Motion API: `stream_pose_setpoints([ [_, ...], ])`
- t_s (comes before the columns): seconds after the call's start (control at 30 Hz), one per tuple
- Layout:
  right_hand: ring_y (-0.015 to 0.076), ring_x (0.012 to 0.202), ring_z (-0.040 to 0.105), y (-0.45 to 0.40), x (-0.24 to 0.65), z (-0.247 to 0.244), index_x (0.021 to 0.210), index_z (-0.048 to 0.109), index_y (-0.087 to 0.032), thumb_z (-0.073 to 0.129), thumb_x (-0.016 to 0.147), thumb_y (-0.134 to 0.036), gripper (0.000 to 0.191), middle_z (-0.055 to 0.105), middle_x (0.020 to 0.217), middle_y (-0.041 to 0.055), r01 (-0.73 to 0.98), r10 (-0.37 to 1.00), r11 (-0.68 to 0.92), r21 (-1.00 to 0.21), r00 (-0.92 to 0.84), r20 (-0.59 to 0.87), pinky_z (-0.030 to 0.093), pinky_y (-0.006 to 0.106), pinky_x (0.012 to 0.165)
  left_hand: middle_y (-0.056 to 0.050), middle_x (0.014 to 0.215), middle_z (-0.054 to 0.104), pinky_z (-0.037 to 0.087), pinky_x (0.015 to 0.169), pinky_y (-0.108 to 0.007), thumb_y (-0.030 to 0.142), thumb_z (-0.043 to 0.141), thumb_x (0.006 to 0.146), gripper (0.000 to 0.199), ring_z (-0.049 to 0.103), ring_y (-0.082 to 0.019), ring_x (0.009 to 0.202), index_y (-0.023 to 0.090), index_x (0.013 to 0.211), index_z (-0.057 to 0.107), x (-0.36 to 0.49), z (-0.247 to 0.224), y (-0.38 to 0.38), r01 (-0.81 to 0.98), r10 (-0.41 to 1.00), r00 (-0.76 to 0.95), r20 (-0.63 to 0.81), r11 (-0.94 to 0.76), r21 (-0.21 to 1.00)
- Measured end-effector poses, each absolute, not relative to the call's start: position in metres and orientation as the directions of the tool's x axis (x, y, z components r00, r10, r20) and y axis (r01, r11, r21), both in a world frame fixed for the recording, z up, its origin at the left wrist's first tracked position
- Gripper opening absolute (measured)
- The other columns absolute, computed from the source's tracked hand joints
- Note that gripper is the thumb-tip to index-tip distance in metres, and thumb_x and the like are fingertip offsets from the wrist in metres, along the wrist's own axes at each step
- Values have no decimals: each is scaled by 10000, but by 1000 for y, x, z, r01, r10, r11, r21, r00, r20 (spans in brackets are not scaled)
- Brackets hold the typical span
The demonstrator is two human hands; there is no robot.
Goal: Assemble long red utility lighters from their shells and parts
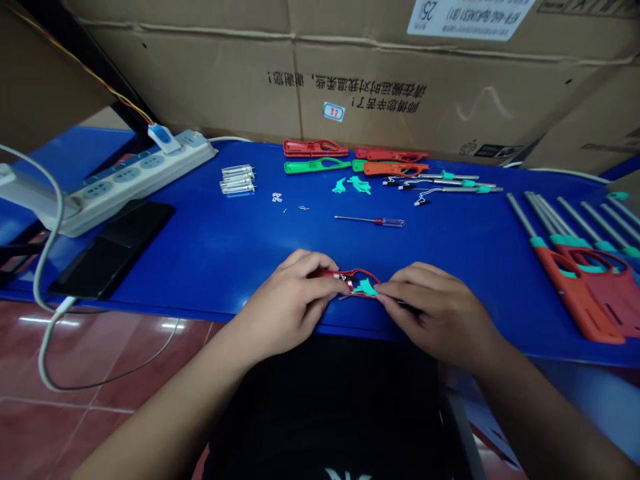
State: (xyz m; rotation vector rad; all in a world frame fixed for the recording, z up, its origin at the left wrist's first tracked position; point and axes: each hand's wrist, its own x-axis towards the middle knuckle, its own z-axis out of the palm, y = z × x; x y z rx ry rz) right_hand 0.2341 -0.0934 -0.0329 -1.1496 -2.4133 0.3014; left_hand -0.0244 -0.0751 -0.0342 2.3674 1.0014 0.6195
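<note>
At the front edge of the blue table, a red lighter shell half [367,271] lies between my hands. My left hand [287,300] is closed around its left end, index finger and thumb pressing near small black and white parts inside. A teal trigger [367,287] sits in the shell's handle opening. My right hand [435,303] is closed in a pinch at the shell's right side, fingertips touching the trigger's edge. What lies under the right fingers is partly hidden. Beyond the hands lies a screwdriver [370,221] with a clear purple handle.
Red, green and orange shells [320,165] line the back, near loose teal triggers [361,186], metal rods with wired igniters [465,189] and clear tanks [237,179]. Assembled lighters [580,287] lie right. Left are a power strip [135,175] and phone [113,250]; a carton [200,80] stands behind.
</note>
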Motion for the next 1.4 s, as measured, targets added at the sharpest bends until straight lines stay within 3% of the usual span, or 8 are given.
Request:
stream_pose_setpoints([
  [0.23,188,801,607,-108,227,-39,1009,722,-170,634,926,-163,122,727,888,51,724,746,642,-252,-515,422,510,359,765,-58,1173,579,432,944,-355,138,459,997,287,507,-195,1074,248,1122,692,-24,-33,-75,546,754,634,171,-593,592],
  [0.43,157,777,625,-106,229,-38,998,726,-167,640,921,-164,116,730,880,34,703,796,599,-382,-471,380,510,309,732,-56,1191,564,428,950,-362,144,476,995,310,497,-202,1098,286,1177,683,-25,-33,-75,554,751,643,151,-592,585],
  [0.57,133,760,661,-101,228,-32,1003,738,-184,633,929,-184,128,734,867,22,729,819,556,-399,-399,412,506,275,723,-51,1189,565,428,949,-364,126,478,987,340,505,-196,1088,304,1177,698,-25,-34,-74,547,745,647,162,-601,583],
  [0.83,130,763,639,-93,227,-29,918,740,-205,629,929,-185,114,714,842,9,694,831,556,-458,-457,317,497,272,716,-45,1188,594,454,934,-347,136,515,986,348,522,-190,1089,335,1176,728,-26,-37,-75,502,738,624,256,-630,593],
  [1.2,173,754,618,-85,221,-21,913,744,-181,531,986,-219,228,688,799,33,711,754,656,-253,-619,219,462,326,715,-47,1167,626,449,938,-352,136,505,985,316,527,-192,1059,284,1134,741,-24,-35,-72,507,743,630,229,-616,603],
  [1.4,168,779,601,-86,227,-23,880,717,-183,529,984,-202,216,690,851,37,692,730,683,-232,-641,235,449,330,744,-43,1179,617,445,938,-358,140,514,981,310,518,-196,1070,294,1137,734,-24,-34,-74,520,750,631,196,-597,610],
])
